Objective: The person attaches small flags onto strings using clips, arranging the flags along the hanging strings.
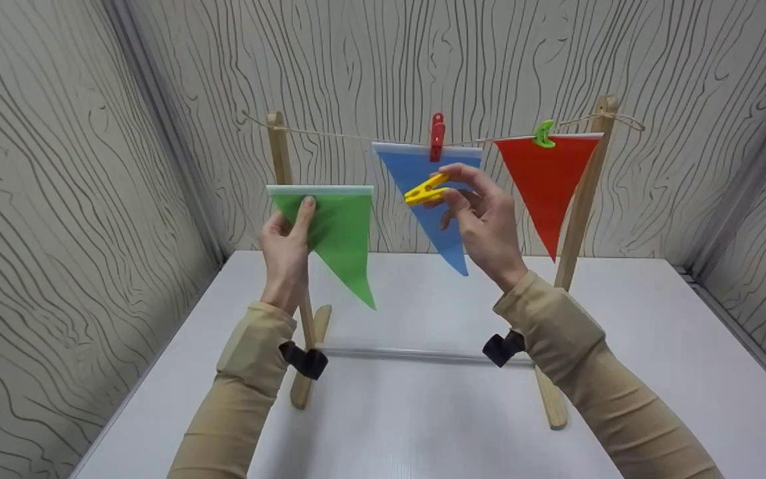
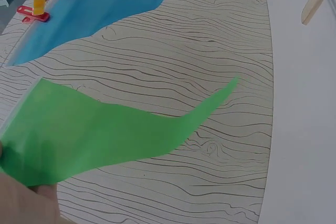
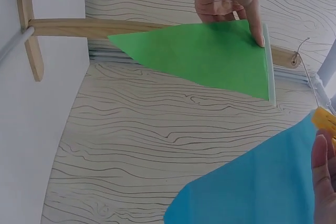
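Note:
My left hand point(image 1: 284, 249) pinches a green triangular pennant point(image 1: 343, 233) near its white top edge, thumb in front and fingers behind. The pennant hangs point down, below the string point(image 1: 330, 134) and apart from it. In my right hand point(image 1: 489, 223) is a yellow clothespin point(image 1: 426, 190), pinched by its handle ends between thumb and fingers, in front of a blue pennant point(image 1: 399, 171). A red clothespin point(image 1: 437, 136) fastens the blue pennant to the string. Farther right, a light green clip point(image 1: 544, 134) holds a red pennant point(image 1: 548, 179) on it.
Two wooden posts, left point(image 1: 279, 153) and right point(image 1: 582, 199), carry the string. Their feet stand on a white table point(image 1: 416, 419), joined low down by a clear rod point(image 1: 416, 354). Wood-grain patterned panels point(image 1: 370, 53) enclose the back and sides.

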### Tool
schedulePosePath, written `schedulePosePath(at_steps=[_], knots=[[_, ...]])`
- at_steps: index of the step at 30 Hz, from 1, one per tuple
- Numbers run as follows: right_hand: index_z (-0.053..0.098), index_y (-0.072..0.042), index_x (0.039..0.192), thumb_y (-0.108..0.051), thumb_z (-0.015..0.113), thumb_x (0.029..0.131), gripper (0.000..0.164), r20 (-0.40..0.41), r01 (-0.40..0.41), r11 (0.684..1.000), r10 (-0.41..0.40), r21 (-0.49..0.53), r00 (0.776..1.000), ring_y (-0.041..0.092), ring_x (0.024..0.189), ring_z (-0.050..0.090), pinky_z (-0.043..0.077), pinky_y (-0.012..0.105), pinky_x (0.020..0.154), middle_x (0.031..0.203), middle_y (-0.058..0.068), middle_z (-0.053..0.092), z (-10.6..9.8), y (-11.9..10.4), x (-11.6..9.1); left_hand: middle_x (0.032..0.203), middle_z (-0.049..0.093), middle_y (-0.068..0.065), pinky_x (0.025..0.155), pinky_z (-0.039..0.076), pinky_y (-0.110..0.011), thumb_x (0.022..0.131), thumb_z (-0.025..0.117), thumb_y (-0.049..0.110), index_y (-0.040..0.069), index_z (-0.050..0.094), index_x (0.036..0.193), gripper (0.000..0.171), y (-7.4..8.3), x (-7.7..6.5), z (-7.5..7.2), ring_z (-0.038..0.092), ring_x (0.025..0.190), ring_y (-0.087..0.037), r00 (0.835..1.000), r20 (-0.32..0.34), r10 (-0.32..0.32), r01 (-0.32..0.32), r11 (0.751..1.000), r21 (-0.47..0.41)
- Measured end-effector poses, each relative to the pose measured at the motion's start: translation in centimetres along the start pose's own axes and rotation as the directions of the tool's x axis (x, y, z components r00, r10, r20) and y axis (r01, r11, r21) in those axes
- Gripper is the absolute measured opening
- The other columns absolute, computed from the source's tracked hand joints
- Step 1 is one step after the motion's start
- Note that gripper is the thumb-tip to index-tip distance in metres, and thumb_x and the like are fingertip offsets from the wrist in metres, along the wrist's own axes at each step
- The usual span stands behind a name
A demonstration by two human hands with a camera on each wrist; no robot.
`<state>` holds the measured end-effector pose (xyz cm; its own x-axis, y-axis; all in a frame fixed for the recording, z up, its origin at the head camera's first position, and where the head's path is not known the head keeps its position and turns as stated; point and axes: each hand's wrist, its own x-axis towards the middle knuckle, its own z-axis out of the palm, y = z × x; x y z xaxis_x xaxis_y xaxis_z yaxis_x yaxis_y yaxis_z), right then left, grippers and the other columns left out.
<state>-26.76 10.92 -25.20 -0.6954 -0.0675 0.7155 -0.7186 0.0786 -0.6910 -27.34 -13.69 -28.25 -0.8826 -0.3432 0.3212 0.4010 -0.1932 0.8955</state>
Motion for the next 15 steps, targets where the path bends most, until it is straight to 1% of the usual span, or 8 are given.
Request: schedulePosePath(at_steps=[6, 9, 11, 12, 15], knots=[[0.058, 0.005, 0.124, 0.002, 0.058, 0.098, 0.026, 0.000, 0.052, 0.999, -0.052, -0.010, 0.999, 0.007, 0.077, 0.069, 0.054, 0.018, 0.060, 0.112, 0.022, 0.067, 1.7, -0.9, 1.4, 0.112, 0.063, -0.007, 0.101, 0.056, -0.039, 0.101, 0.061, 0.025, 0.004, 0.064, 0.124, 0.031, 0.7, 0.3, 0.5, 0.068, 0.108, -0.023, 1.000, -0.017, -0.003, 0.003, 1.000, 0.009], [0.059, 0.006, 0.122, 0.001, 0.058, 0.098, 0.025, 0.009, 0.076, 0.997, -0.076, -0.015, 0.997, 0.010, 0.072, 0.067, 0.050, 0.017, 0.054, 0.109, 0.021, 0.065, 2.5, -1.4, 2.2, 0.114, 0.063, -0.008, 0.101, 0.056, -0.039, 0.102, 0.061, 0.025, 0.004, 0.063, 0.123, 0.030, 1.1, 0.6, 0.8, 0.067, 0.110, -0.025, 1.000, -0.013, 0.008, -0.008, 1.000, -0.007], [0.059, 0.006, 0.121, 0.000, 0.058, 0.098, 0.024, 0.011, 0.095, 0.995, -0.095, -0.024, 0.995, 0.010, 0.069, 0.065, 0.048, 0.017, 0.051, 0.107, 0.021, 0.065, 3.0, -1.7, 2.8, 0.114, 0.062, -0.009, 0.101, 0.056, -0.040, 0.102, 0.061, 0.023, 0.003, 0.063, 0.123, 0.030, 1.3, 0.7, 1.0, 0.066, 0.111, -0.025, 1.000, -0.008, 0.018, -0.018, 1.000, -0.019], [0.059, 0.007, 0.121, 0.000, 0.058, 0.099, 0.023, 0.010, 0.105, 0.994, -0.105, -0.027, 0.994, 0.009, 0.068, 0.064, 0.047, 0.016, 0.050, 0.107, 0.021, 0.065, 3.2, -1.9, 3.1, 0.114, 0.062, -0.009, 0.101, 0.056, -0.040, 0.102, 0.061, 0.023, 0.002, 0.063, 0.123, 0.030, 1.5, 0.8, 1.1, 0.066, 0.110, -0.025, 1.000, -0.008, 0.023, -0.023, 0.999, -0.027], [0.059, 0.008, 0.120, 0.000, 0.058, 0.099, 0.023, 0.005, 0.132, 0.991, -0.132, -0.031, 0.991, 0.004, 0.064, 0.060, 0.050, 0.017, 0.055, 0.111, 0.022, 0.064, 3.9, -2.6, 4.1, 0.115, 0.062, -0.010, 0.100, 0.056, -0.040, 0.101, 0.062, 0.021, 0.000, 0.063, 0.122, 0.030, 1.8, 1.1, 1.4, 0.066, 0.110, -0.026, 0.999, -0.017, 0.035, -0.036, 0.999, -0.038]])
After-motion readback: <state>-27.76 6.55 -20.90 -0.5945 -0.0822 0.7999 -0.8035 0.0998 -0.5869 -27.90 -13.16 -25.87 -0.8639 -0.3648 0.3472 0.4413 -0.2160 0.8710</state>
